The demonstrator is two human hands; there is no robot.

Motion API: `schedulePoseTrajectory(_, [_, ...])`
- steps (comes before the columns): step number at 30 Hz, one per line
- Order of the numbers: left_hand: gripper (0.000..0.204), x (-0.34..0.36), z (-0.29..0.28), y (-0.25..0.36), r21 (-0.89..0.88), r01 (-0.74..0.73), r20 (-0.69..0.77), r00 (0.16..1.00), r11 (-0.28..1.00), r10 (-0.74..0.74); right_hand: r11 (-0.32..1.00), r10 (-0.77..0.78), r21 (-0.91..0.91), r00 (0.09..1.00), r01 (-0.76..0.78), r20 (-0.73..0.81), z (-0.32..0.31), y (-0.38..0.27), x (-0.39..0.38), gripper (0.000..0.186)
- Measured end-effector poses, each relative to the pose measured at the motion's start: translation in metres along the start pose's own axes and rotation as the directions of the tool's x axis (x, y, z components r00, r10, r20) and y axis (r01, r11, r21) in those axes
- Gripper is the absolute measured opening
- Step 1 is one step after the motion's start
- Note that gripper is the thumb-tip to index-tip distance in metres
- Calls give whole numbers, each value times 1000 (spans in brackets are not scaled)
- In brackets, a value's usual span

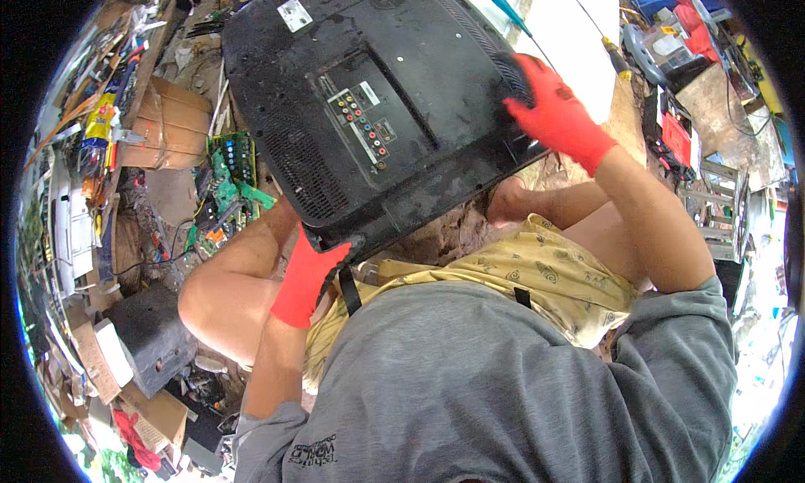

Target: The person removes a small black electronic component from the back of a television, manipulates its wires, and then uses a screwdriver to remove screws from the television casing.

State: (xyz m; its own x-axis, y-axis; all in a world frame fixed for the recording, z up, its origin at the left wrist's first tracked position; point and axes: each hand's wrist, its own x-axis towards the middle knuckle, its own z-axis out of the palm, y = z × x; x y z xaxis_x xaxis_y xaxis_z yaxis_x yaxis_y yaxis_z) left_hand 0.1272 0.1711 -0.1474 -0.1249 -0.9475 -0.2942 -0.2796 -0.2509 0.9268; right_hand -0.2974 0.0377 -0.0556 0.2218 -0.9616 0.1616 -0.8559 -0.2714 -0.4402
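A black flat-panel television (pixel 285 80) is tilted across the space in front of my legs, its dusty back facing up. Its rear carries coloured jacks, vent slots and a white label. My left hand (pixel 309 275), in a red glove, grips the near left corner, thumb on top and the other fingers hidden beneath. At the right side my right hand (pixel 563 118), gloved in red too, is closed on the edge; its fingertips are partly hidden by the casing.
Beyond the set, a blue-green screwdriver (pixel 510 9) and a yellow-handled screwdriver (pixel 616 57) lie by a white sheet (pixel 579 47). Green circuit boards (pixel 232 160) and a cardboard box (pixel 168 122) are at left. A red-and-black case (pixel 675 139) sits at right.
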Motion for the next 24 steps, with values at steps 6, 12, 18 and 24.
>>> schedulePoseTrajectory(6, [54, -4, -18, -56, -116, 63, 4, 998, 991, -63, 885, 251, 304, 912, -352, 324, 3, 59, -38, 84])
schedulePoseTrajectory(12, [61, -5, 7, 8, -172, 169, -76, 980, 970, -184, 929, 327, 70, 896, -363, 300, -6, 35, -57, 96])
schedulePoseTrajectory(18, [69, 0, 35, 66, 676, -203, -375, 732, 708, 568, 975, 220, 26, 973, -222, 65, -22, 52, -36, 67])
schedulePoseTrajectory(24, [49, 14, 38, 120, 671, -476, 21, 779, 569, 627, 875, 393, -352, 912, -333, 116, 8, 127, 40, 53])
